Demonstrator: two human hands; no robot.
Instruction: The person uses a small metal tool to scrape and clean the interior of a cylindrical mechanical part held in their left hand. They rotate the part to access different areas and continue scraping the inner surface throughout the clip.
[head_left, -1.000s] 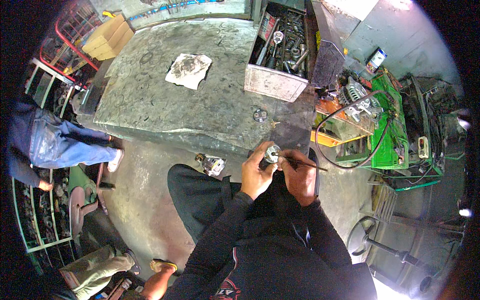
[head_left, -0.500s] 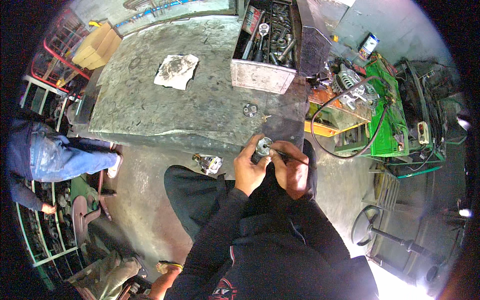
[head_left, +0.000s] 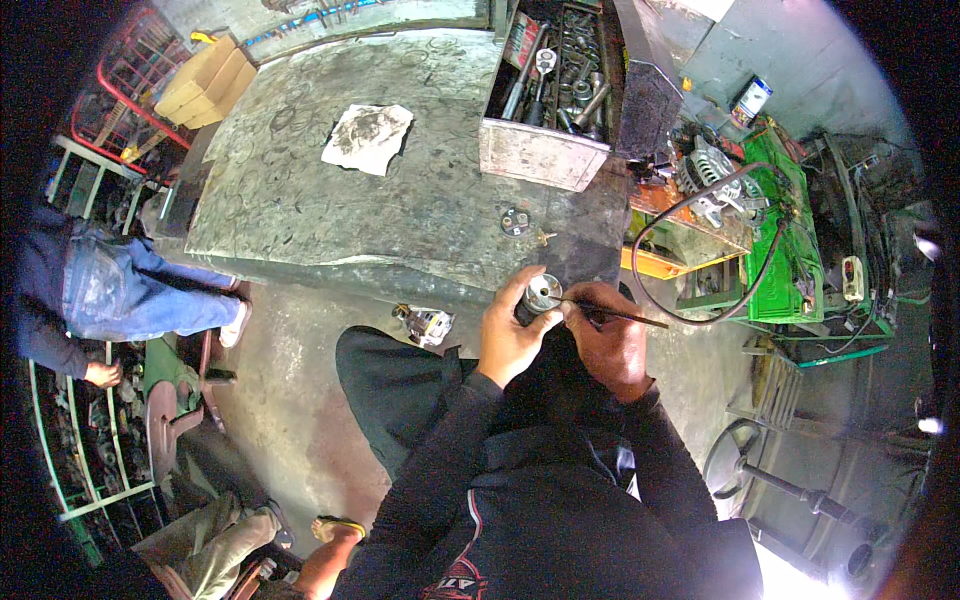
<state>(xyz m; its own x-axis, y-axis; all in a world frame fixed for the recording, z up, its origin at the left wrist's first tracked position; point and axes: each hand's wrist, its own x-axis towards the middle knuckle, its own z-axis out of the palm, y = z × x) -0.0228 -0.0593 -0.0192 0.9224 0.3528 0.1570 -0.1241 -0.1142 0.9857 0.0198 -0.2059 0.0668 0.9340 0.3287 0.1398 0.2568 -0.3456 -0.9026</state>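
Observation:
My left hand [head_left: 510, 335] grips a small round metal part [head_left: 541, 293] with a shiny face, held just in front of the edge of a grey metal workbench [head_left: 330, 220]. My right hand [head_left: 612, 340] holds a thin dark rod-like tool [head_left: 618, 315] whose tip touches the face of the part. Both hands are close together above my lap. On the bench just beyond them lie a small round disc [head_left: 514, 222] and a tiny bright piece [head_left: 544, 238].
An open metal toolbox [head_left: 556, 90] full of sockets and wrenches stands on the bench's far right. A dirty rag [head_left: 367, 137] lies mid-bench. A small metal part [head_left: 425, 324] lies on the floor. A person in jeans [head_left: 120, 295] stands left. A green machine [head_left: 790, 240] and black cable are right.
The view has shifted so bench and toolbox sit higher in frame. My hands stay together on the part, with the tool tip still at its face.

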